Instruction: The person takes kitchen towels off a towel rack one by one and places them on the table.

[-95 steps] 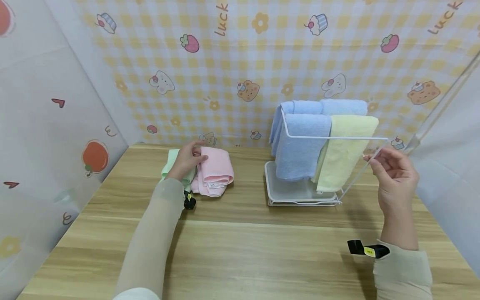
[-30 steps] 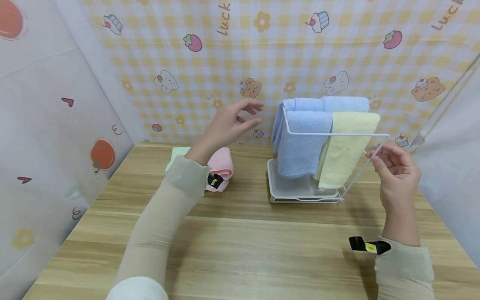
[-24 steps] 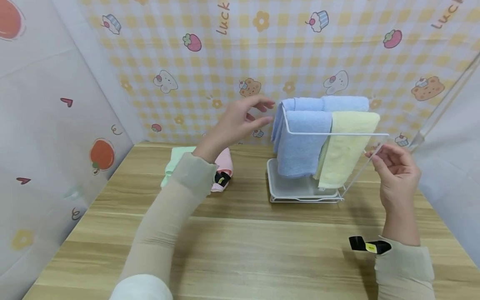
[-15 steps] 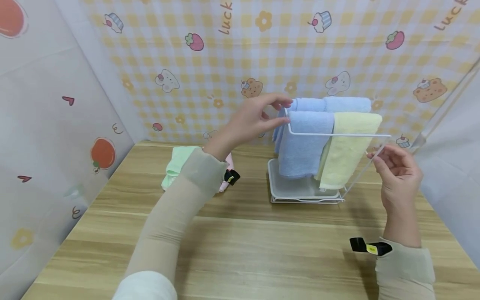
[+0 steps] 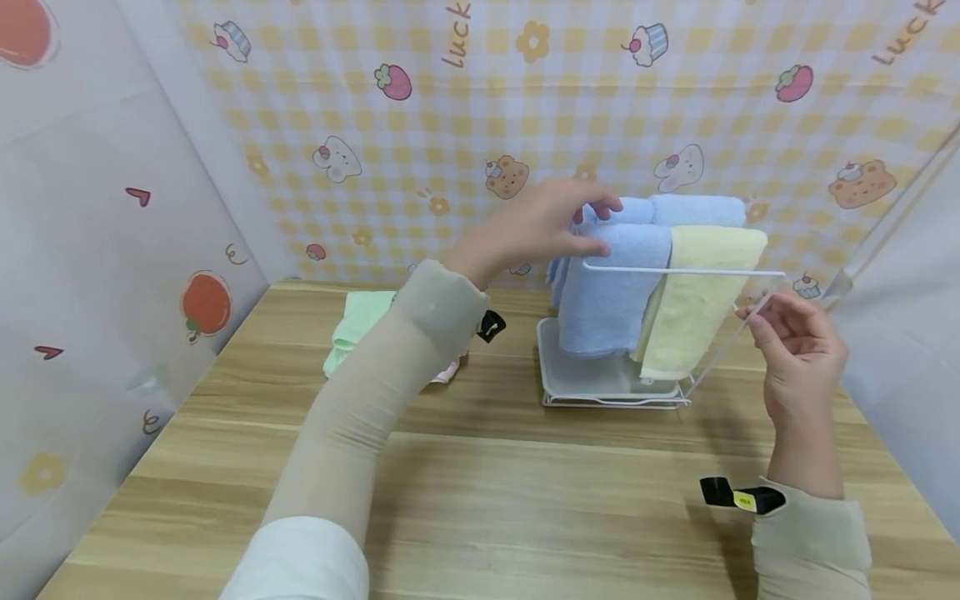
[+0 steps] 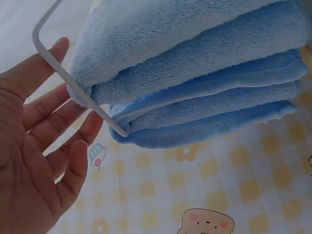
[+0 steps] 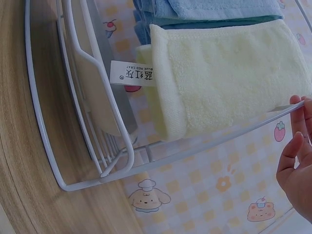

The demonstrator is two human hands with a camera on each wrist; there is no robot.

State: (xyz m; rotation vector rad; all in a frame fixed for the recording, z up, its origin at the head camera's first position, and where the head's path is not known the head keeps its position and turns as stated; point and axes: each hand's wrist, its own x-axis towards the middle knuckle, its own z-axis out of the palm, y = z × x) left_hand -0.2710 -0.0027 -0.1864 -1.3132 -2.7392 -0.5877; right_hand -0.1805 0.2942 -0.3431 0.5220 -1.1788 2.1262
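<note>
A white wire towel rack (image 5: 720,272) with a tray (image 5: 551,358) at its base carries folded towels. A blue towel (image 5: 607,308) and a pale yellow towel (image 5: 705,300) hang over the front bar; more blue (image 5: 697,210) hangs behind. My left hand (image 5: 536,221) is at the rack's upper left end, thumb and fingers apart around the front blue towel's top. In the left wrist view its fingers (image 6: 58,122) lie beside the wire and the towel ends, holding nothing; whether they touch the cloth I cannot tell. My right hand (image 5: 802,358) pinches the rack's right upright wire.
On the wooden table (image 5: 480,508), to the left, lies a folded green towel (image 5: 360,321). Beside it a pink towel (image 5: 447,372) is mostly hidden by my left forearm. A yellow checked backdrop (image 5: 450,125) stands close behind the rack.
My left hand has left the pink towel and moved right and up to the rack's left end, its fingers now over the front blue towel. My right hand stays on the rack's upright.
</note>
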